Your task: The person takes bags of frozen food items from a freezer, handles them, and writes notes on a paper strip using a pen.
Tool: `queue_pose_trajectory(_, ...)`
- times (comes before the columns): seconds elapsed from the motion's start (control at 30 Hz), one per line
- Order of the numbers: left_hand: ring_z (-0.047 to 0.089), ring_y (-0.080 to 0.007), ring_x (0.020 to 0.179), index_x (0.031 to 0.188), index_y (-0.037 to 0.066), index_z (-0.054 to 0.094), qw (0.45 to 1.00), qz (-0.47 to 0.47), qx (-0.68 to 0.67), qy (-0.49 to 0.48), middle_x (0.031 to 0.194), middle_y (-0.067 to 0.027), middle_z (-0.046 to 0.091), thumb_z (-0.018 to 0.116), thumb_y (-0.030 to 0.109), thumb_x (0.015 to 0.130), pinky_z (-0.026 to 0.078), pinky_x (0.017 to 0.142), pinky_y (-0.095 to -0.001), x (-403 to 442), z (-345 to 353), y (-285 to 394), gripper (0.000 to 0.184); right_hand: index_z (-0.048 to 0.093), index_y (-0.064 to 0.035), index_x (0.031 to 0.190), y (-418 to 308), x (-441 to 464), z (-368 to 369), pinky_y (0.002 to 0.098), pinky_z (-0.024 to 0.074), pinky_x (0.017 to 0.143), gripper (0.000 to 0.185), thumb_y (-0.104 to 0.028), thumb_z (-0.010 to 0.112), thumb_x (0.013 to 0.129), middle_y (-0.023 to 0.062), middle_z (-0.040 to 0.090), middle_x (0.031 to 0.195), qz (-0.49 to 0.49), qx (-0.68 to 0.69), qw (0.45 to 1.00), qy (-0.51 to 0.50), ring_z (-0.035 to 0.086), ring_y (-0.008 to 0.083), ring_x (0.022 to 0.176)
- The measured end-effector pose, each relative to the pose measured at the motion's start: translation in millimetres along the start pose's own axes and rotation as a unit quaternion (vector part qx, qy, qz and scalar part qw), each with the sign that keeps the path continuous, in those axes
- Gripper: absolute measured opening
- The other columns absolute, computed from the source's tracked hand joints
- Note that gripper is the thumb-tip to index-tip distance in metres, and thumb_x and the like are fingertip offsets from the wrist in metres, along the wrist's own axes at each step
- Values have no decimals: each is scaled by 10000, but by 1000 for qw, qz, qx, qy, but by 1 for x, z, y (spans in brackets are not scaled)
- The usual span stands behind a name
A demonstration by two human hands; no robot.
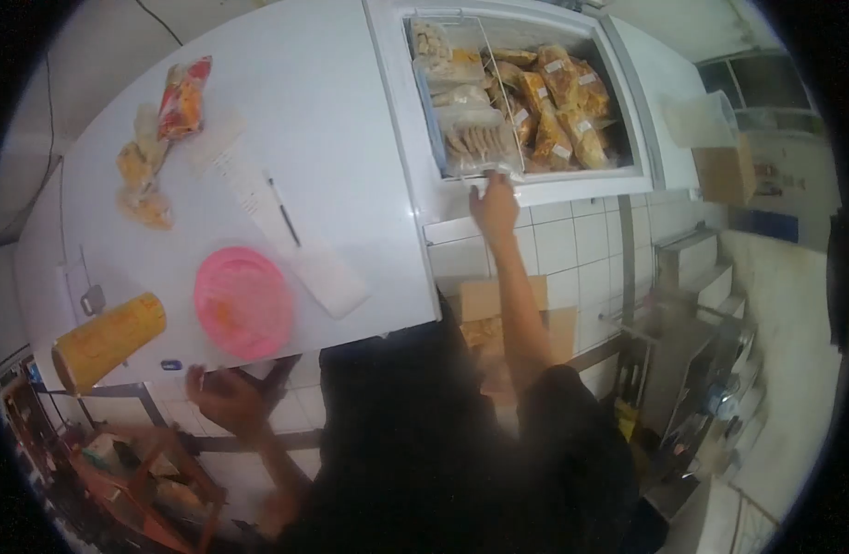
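My right hand [496,203] reaches to the near rim of an open chest freezer [535,191]. Its thumb stands apart from the fingers, whose tips touch the edge of a clear plastic bag [481,143] of pale, strip-shaped food. This bag lies in a white wire basket [488,46] inside the freezer. Beside the basket are several bags of orange-brown food [556,111] with white labels. My left hand [232,399] hangs by the front edge of the white top, below a pink plastic dish [258,309]. Its fingers are loosely bent and apart, with nothing visible in them.
On the white top [341,166] lie a pen [284,214], a paper strip [327,282], a red food packet [184,97], bags of yellowish food [143,175] and a yellow patterned cylinder [110,342]. A cardboard box [549,323] is below; metal equipment [679,360] stands right.
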State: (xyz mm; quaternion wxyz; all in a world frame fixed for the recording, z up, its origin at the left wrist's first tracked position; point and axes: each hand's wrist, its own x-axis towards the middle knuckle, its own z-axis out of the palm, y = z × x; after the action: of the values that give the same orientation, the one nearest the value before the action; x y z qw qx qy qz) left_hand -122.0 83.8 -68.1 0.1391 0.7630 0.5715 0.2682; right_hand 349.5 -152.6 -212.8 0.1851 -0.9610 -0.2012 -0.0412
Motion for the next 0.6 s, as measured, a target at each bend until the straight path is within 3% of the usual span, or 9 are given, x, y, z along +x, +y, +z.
queue_pose_trajectory(0.07,623,-303,1113,1344,-42,494,989,50,-136,-6,1322,-201,556,636,40,922,544,872,-378,-39,59,29,453,511,-61,1366,52,40,3,519,532,883,642,-216,788,808,230,593,1231,31,-30,996,-72,607,437,1121)
queue_pose_trajectory(0.1,626,-299,1087,1344,-39,495,975,202,-77,-44,1324,-201,552,640,25,908,548,856,-374,-43,72,52,464,460,-73,1420,70,56,4,521,516,917,729,-223,801,793,235,587,1239,-38,-33,996,-77,596,454,1127)
queue_pose_trajectory(0.17,632,-305,1056,1345,-30,503,941,291,-112,-134,1314,-200,558,654,9,885,555,831,-373,-60,103,110,486,308,-106,1542,93,80,14,524,457,1019,927,-237,818,779,235,573,1260,-99,-77,981,-150,559,492,1158)
queue_pose_trajectory(0.2,635,-313,1054,1348,-22,509,933,252,-177,-187,1302,-199,567,658,11,883,559,827,-377,-70,120,136,490,308,-106,1542,97,86,17,524,457,1019,927,-237,818,779,235,573,1260,-100,-80,979,-158,559,492,1158)
queue_pose_trajectory(0.27,641,-327,1051,1359,-4,519,902,183,-275,-279,1277,-197,585,657,20,886,566,822,-388,-83,152,180,494,519,-72,1328,99,102,21,536,546,865,527,-191,729,860,233,642,1151,-111,-110,976,-150,645,462,1026)
queue_pose_trajectory(0.4,651,-318,1045,1356,10,526,872,194,-257,-369,1234,-189,606,658,41,899,568,824,-383,-64,203,237,477,615,-66,1203,135,140,34,512,541,709,318,-164,698,912,212,696,947,-224,-107,964,-99,688,444,829)
queue_pose_trajectory(0.47,658,-311,1049,1358,18,525,844,211,-263,-417,1227,-189,612,672,67,911,568,837,-382,-47,235,256,473,654,-45,1003,110,169,-7,516,510,585,124,-161,630,966,214,693,827,-238,70,967,-52,672,451,687)
queue_pose_trajectory(0.53,658,-313,1071,1373,19,509,833,160,-278,-450,1231,-183,617,693,92,914,567,850,-395,-33,265,273,500,651,-39,1001,91,192,-48,489,521,628,176,-209,605,1003,235,674,825,-242,119,958,-96,702,399,753)
queue_pose_trajectory(0.6,658,-314,1093,1389,19,494,821,112,-296,-475,1236,-176,621,714,116,918,567,863,-407,-19,288,291,529,672,10,1039,64,203,-105,437,538,776,267,-240,577,1036,171,705,908,-101,172,946,-256,698,299,876)
